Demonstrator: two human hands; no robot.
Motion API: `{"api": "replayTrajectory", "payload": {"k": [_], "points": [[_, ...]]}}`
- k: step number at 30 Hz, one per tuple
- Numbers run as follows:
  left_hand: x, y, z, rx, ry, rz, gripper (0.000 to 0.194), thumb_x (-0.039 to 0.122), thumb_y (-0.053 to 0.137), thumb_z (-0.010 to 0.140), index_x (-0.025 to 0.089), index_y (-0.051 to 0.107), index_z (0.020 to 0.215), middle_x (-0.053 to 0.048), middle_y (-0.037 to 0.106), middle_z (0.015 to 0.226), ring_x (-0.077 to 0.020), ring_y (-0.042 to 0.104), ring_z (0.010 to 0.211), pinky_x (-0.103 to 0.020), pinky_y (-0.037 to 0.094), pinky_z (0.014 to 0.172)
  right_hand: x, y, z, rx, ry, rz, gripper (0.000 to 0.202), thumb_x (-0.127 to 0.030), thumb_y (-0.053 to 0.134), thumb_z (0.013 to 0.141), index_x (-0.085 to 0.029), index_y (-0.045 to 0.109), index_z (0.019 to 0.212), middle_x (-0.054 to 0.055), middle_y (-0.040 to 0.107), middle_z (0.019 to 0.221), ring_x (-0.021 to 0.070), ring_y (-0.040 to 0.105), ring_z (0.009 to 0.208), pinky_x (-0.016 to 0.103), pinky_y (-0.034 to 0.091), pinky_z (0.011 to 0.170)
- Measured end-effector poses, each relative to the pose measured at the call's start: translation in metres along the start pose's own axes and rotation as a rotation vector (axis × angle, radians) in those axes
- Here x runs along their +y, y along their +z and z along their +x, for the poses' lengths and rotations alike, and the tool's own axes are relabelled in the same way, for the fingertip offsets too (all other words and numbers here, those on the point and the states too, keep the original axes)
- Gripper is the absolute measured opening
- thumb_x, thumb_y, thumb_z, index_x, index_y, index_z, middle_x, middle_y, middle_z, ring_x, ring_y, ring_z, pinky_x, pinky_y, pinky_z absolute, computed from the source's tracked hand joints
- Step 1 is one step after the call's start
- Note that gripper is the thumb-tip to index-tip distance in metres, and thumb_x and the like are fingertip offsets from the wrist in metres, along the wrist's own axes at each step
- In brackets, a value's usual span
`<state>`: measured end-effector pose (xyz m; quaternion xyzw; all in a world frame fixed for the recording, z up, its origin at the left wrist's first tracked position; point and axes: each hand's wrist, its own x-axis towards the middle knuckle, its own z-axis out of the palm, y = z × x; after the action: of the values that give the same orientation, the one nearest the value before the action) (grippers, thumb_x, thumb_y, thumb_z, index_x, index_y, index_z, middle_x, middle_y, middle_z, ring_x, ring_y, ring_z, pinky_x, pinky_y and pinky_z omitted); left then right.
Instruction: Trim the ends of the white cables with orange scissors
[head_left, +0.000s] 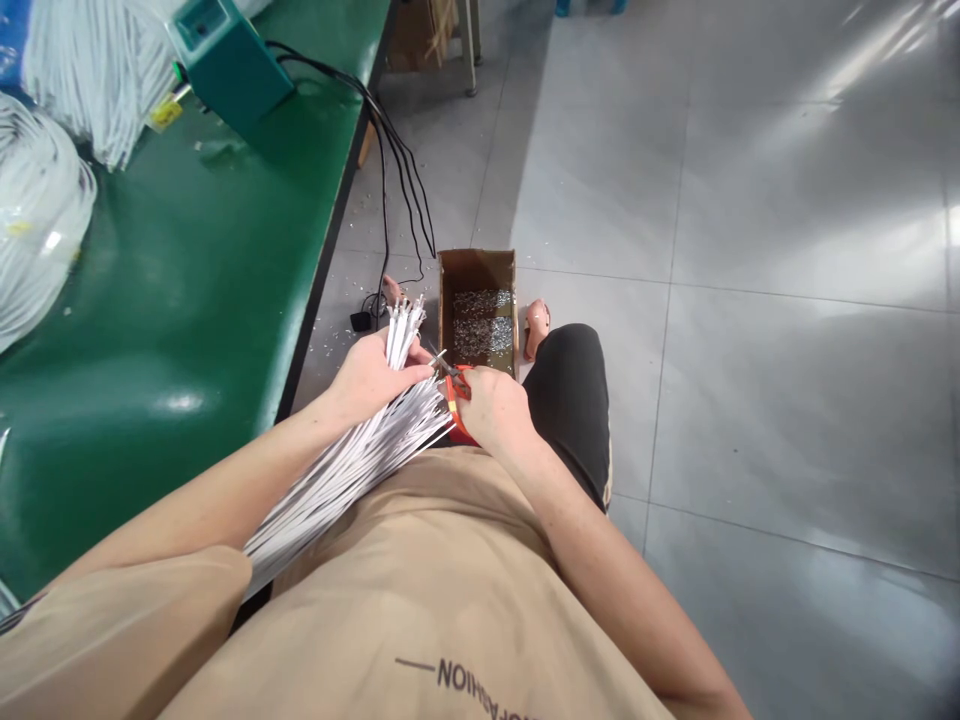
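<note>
Grey tiled floor (750, 400), shiny at far right, takes up most of the right side; green table (187, 300) runs along the left; tan shirt (450, 560) of the seated person fills the bottom, dark trouser leg (574, 400) to the right. White wire bundle (341, 475) lies slantwise across the lap, under the left forearm, ends fanned toward the hands; two pale coils (37, 220) sit at the table's left, one behind the other; open carton (478, 265) stands on the floor between the feet (536, 328), just beyond the hands. Teal unit (232, 70) on the table's far part; black cables (365, 92) run from near it over the table edge down to the floor. Left hand (379, 378) closed around the bundle near its tips, a short sheaf sticking up past the thumb; right hand (495, 405) wrapped around red-handled cutters (452, 395), their nose at a wire just beside the left thumb; can't tell if the blades are closed on it. Small bright clippings (484, 335) spread over the carton's bottom; more scattered on the floor left of it.
</note>
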<state>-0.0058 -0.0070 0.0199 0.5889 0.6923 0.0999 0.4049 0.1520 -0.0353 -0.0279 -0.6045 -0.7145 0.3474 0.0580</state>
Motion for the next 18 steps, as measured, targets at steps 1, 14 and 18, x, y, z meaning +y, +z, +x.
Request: {"api": "replayTrajectory", "payload": {"k": [1, 14, 18], "points": [[0.000, 0.000, 0.000, 0.003, -0.001, 0.010, 0.025, 0.029, 0.062, 0.062, 0.012, 0.055, 0.079, 0.000, 0.059, 0.082, -0.0109, 0.052, 0.073, -0.023, 0.039, 0.072, -0.001, 0.000, 0.000, -0.010, 0.004, -0.011, 0.025, -0.037, 0.040, 0.078, -0.017, 0.054, 0.074, 0.003, 0.057, 0.077, 0.0175, 0.052, 0.070, 0.027, 0.027, 0.055], [-0.004, 0.001, 0.002, -0.002, -0.016, -0.032, 0.032, 0.032, 0.064, 0.061, 0.012, 0.052, 0.082, -0.001, 0.059, 0.082, -0.0126, 0.054, 0.075, -0.024, 0.040, 0.074, 0.003, 0.002, 0.011, -0.016, 0.214, 1.135, 0.026, -0.031, 0.059, 0.068, -0.010, 0.060, 0.083, 0.002, 0.053, 0.068, 0.0071, 0.042, 0.058, 0.019, 0.032, 0.056], [-0.003, 0.003, 0.002, -0.001, -0.005, 0.023, 0.032, 0.034, 0.065, 0.059, 0.012, 0.054, 0.079, -0.001, 0.059, 0.081, -0.0129, 0.053, 0.073, -0.023, 0.038, 0.069, -0.013, -0.002, 0.015, -0.004, 0.252, 1.470, 0.026, -0.017, 0.063, 0.060, -0.003, 0.059, 0.081, 0.001, 0.047, 0.059, 0.0050, 0.038, 0.052, 0.017, 0.030, 0.050]]}}
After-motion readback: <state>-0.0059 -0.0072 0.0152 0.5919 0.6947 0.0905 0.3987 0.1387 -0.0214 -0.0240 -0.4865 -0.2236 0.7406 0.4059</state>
